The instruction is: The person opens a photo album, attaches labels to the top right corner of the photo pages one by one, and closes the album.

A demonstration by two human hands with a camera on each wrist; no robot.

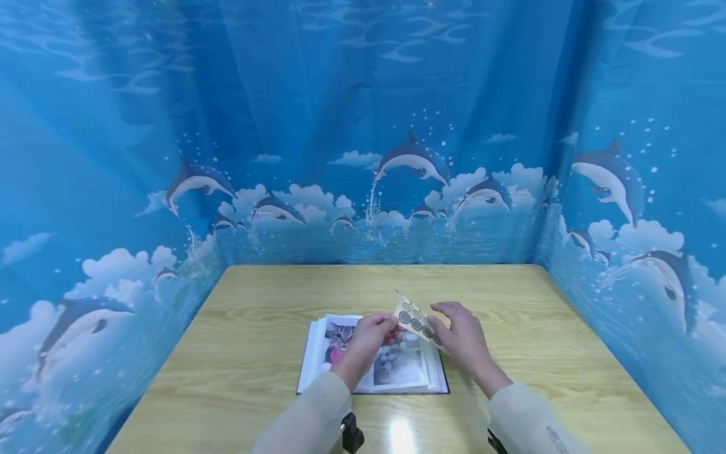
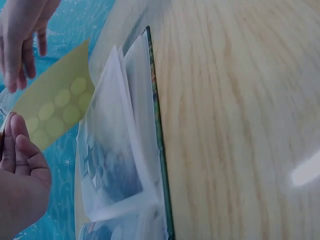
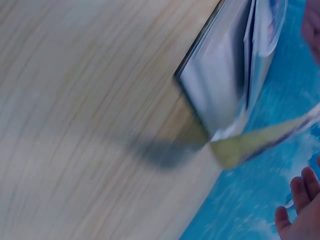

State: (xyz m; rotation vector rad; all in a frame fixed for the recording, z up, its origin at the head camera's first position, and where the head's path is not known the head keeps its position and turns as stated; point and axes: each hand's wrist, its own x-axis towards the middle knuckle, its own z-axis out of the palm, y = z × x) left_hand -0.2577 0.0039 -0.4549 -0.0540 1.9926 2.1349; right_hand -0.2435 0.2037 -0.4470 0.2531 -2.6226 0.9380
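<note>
card [image 1: 416, 323] between both hands, above album [image 1: 397, 369]

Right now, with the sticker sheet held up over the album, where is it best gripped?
By its short ends, one from each side: the sticker sheet is a thin strip held above the photo album, so the left hand and right hand probably best pinch edges, sparing the round stickers.

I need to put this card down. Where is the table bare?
Bare table lies left of the album, right of it, and behind it toward the curtain. It is crowded over the album, where both hands hold the card.
</note>
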